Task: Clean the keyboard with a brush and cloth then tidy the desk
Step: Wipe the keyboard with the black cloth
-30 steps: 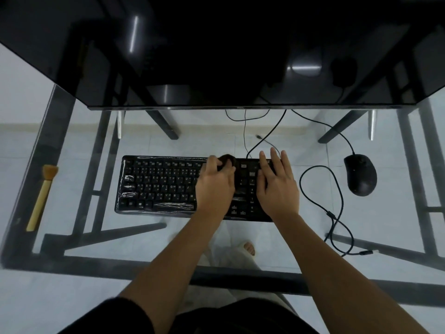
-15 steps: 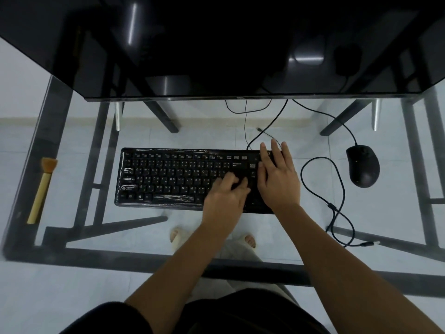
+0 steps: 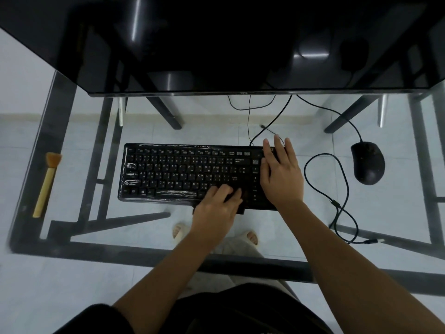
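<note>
1. Nearest, the glass desk point(image 3: 72, 273) shows the person's slippered feet point(image 3: 179, 233) through it, below the keyboard's front edge.
2. The left hand point(image 3: 216, 208) lies at the front edge of the keyboard point(image 3: 180, 174), right of its middle, with fingers bent over a dark cloth point(image 3: 241, 209) and pressing it to the keys. A corner of the cloth hangs past the keyboard's front edge.
3. The right hand point(image 3: 280, 174) lies flat on the keyboard's right end, fingers straight and slightly spread, holding nothing.
4. The brush point(image 3: 47, 184) lies well left of the keyboard, bristles pointing away from the person.
5. A looped cable point(image 3: 334, 202) lies just right of the keyboard, and the mouse point(image 3: 367, 163) lies beyond the loop.
6. The dark monitor point(image 3: 216, 44) stands behind the keyboard.
</note>
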